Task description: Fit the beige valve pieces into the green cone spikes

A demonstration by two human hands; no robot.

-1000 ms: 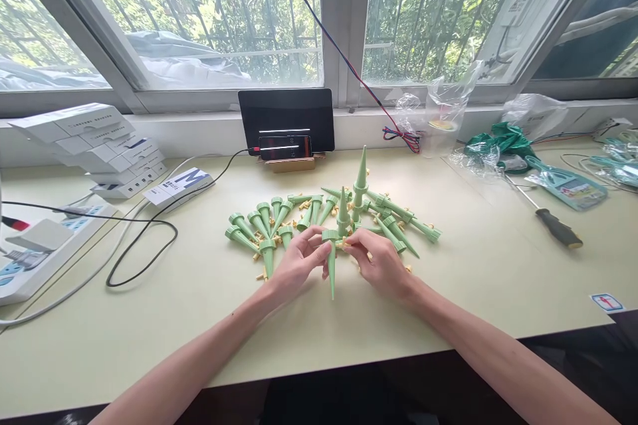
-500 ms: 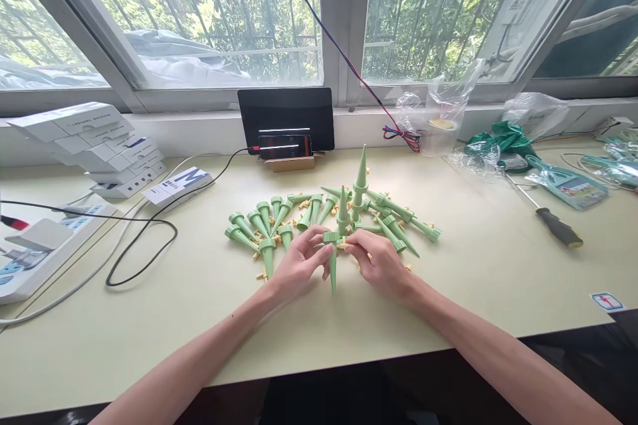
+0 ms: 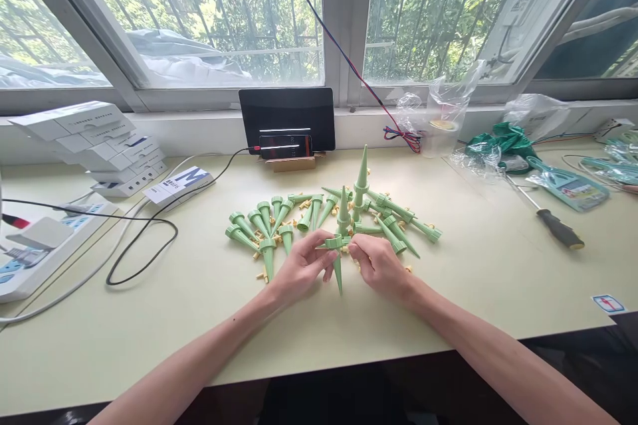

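My left hand (image 3: 302,267) grips a green plastic watering spike (image 3: 338,272) by its wide cap, between thumb and fingers, with the tip pointing down. At the cap's right side, my right hand (image 3: 379,262) is closed in a pinch. Its fingertips mostly cover the small yellow valve there. Behind my hands, two spikes stand point up, a tall one (image 3: 362,176) and a shorter one (image 3: 343,212). More green spikes (image 3: 267,255) with yellow valves lie fanned out on both sides.
A phone (image 3: 286,146) and a black tablet (image 3: 319,113) lean by the window. White boxes (image 3: 90,126) and a power strip (image 3: 64,246) are on the left with loose cables. To the right lie a screwdriver (image 3: 558,227), a teal packaged tool (image 3: 573,186) and plastic bags.
The held spike has shifted slightly right and tilted, its cap turning a little. My right fingers now cover more of the yellow valve. The spikes on the table stay put.
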